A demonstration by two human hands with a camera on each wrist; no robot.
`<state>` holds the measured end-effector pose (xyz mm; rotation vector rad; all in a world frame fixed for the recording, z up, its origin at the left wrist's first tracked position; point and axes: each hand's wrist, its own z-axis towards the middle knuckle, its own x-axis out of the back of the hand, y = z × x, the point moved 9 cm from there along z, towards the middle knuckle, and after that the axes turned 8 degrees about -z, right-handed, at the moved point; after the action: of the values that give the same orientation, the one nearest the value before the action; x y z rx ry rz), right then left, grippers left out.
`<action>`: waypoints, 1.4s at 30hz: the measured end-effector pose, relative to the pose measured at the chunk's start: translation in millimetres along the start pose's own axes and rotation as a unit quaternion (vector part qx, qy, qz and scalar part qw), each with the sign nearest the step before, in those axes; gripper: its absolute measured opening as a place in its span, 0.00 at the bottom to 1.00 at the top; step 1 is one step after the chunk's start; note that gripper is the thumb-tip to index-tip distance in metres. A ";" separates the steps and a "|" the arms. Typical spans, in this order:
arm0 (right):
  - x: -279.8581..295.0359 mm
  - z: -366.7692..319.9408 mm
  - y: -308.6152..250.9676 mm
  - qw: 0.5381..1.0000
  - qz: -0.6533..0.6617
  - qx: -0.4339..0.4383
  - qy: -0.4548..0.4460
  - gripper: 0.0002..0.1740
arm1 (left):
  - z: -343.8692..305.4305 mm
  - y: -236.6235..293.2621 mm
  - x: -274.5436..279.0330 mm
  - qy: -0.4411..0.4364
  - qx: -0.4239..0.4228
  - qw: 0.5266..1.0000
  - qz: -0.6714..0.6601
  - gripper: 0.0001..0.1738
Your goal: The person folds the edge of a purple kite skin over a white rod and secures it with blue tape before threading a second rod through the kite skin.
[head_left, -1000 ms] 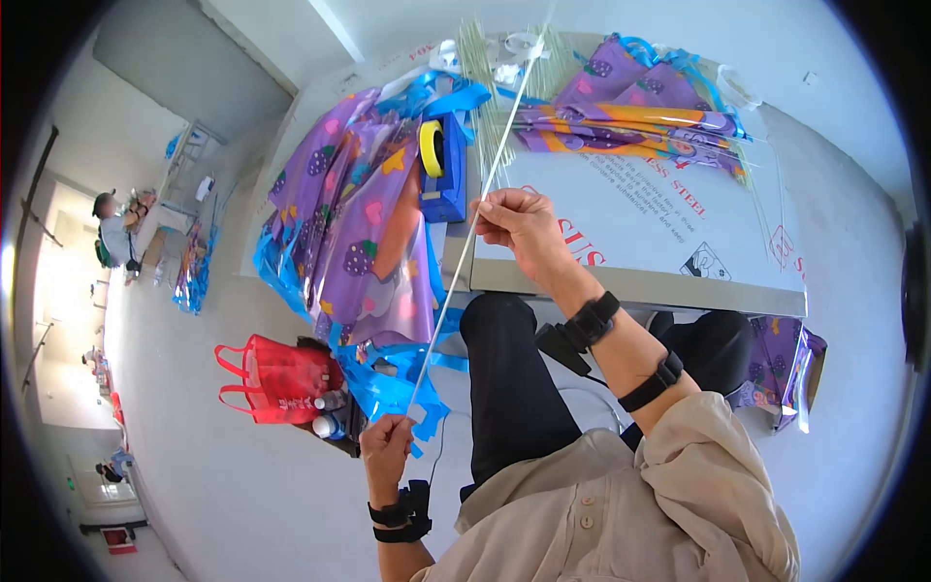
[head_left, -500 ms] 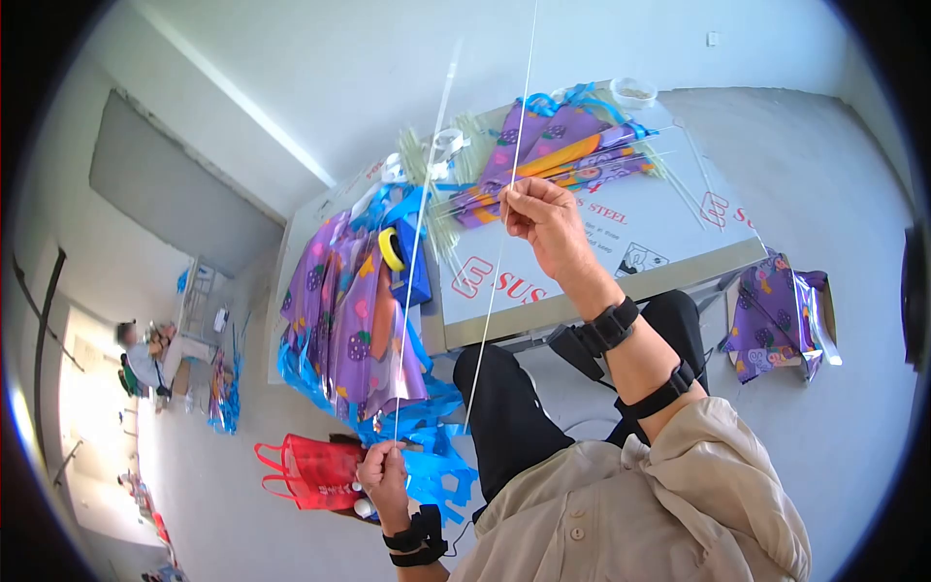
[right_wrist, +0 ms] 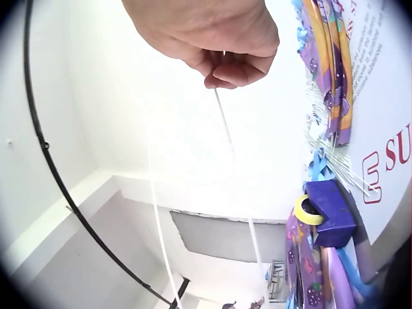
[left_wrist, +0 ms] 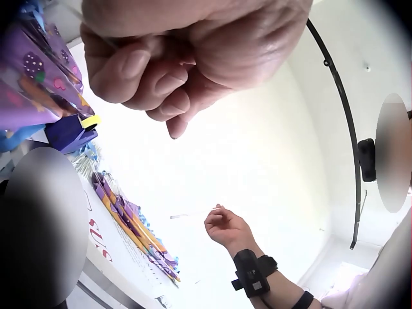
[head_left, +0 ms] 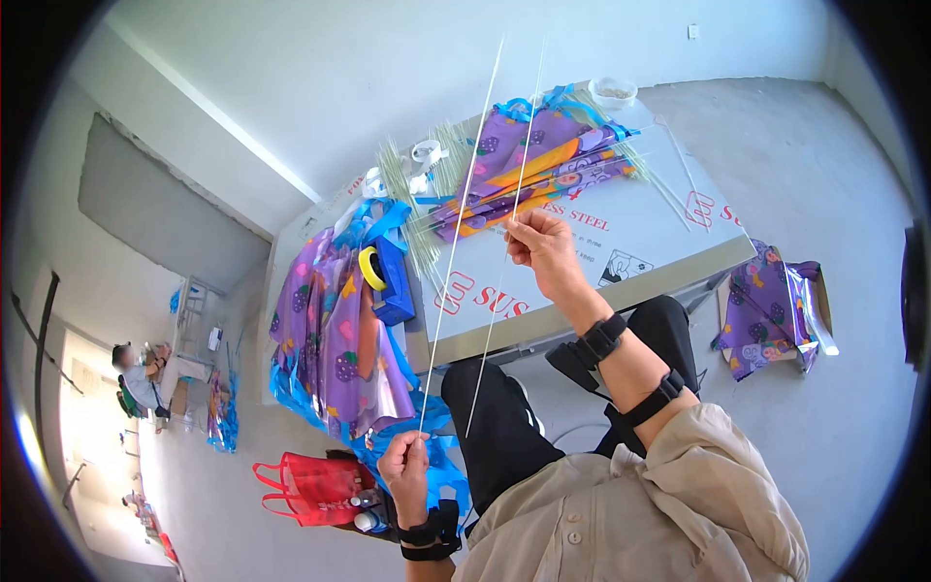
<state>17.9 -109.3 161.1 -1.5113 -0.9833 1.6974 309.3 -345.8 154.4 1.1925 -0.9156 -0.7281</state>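
Two thin pale rods are held up in front of the table. My left hand [head_left: 405, 473] pinches the lower end of one long rod [head_left: 456, 233], which slants up past the table. Higher and to the right, my right hand [head_left: 548, 247] pinches the other rod [head_left: 527, 145] partway along its length, part of it hanging below the fingers. The right wrist view shows my right hand [right_wrist: 215, 38] with thumb and fingertips together on its rod [right_wrist: 223, 119]. In the left wrist view the fingers of my left hand [left_wrist: 187, 51] are curled in.
Folded purple printed sheets [head_left: 543, 160] and bundles of pale rods [head_left: 402, 194] lie on the table [head_left: 582, 262]. A blue tape dispenser [head_left: 393, 281] is beside draped purple sheets [head_left: 325, 330]. A red bag [head_left: 315, 485] is at lower left, a box with purple sheeting [head_left: 766, 310] at right.
One rod was stretched between both hands; now each hand holds a separate rod. The table has shifted lower in the head view.
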 end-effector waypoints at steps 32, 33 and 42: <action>-92.7 49.5 -3.6 0.983 0.111 -0.047 -0.141 0.05 | 6.1 -55.9 28.2 0.042 0.089 0.994 -0.043 0.04; -91.9 32.6 -4.3 0.984 0.101 -0.040 -0.138 0.03 | 13.2 -36.7 17.8 0.051 0.052 0.997 -0.040 0.03; -48.9 -69.8 -42.7 0.982 0.165 0.003 -0.086 0.05 | 16.8 62.5 -58.8 -0.001 -0.139 0.990 0.031 0.04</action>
<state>92.7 -121.9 218.9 -1.6141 -0.8459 2.0914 267.5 -288.0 205.1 0.9131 -0.8191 -0.7787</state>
